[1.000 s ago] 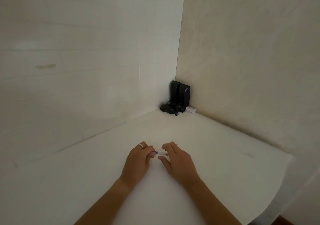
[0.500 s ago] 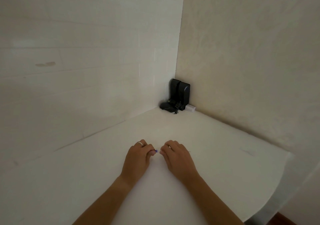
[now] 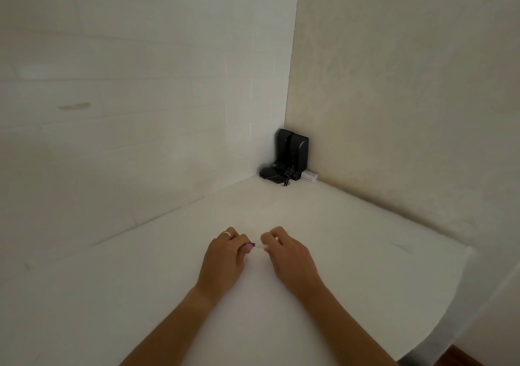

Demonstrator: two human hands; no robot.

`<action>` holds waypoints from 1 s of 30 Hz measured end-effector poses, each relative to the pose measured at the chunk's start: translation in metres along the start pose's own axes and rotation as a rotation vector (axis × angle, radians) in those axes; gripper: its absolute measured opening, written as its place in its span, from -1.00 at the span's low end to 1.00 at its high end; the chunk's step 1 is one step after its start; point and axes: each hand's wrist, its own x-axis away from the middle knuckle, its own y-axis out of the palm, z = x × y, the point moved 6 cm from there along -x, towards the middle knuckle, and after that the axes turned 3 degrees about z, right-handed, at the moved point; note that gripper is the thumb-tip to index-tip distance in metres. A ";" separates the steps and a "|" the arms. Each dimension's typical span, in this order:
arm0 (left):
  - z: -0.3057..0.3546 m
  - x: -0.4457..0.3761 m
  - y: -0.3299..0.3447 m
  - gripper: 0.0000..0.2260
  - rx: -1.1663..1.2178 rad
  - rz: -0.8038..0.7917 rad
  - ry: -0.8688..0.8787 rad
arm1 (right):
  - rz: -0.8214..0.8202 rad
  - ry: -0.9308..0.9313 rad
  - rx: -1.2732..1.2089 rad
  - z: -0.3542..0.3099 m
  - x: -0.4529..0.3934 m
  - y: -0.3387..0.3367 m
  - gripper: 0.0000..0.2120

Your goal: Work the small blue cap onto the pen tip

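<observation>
both hands sat low on the white tabletop (image 3: 365, 253), knuckles up. left hand (image 3: 222, 261) (silver ring on one finger) had fingers curled, pinching the purple-tipped end of a thin clear plastic stick (image 3: 257, 245). right hand (image 3: 292, 258) pinched the other end, fingers curled too. the stick lay level between the two hands, just above the table; contact with the surface couldn't be told. two black upright boxes (image 3: 292, 151) stood in the far wall corner, small white box (image 3: 309, 175) just beside them.
</observation>
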 end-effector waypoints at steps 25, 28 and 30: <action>-0.016 0.004 -0.003 -0.84 -0.116 -0.050 -0.055 | 0.071 0.007 -0.021 0.009 0.002 0.010 -0.77; -0.012 0.003 -0.004 -0.75 -0.007 -0.080 -0.030 | 0.070 0.012 -0.017 0.011 0.002 0.011 -0.77; -0.006 0.003 -0.002 -0.78 0.004 -0.112 0.030 | 0.068 0.013 -0.011 0.011 0.002 0.012 -0.76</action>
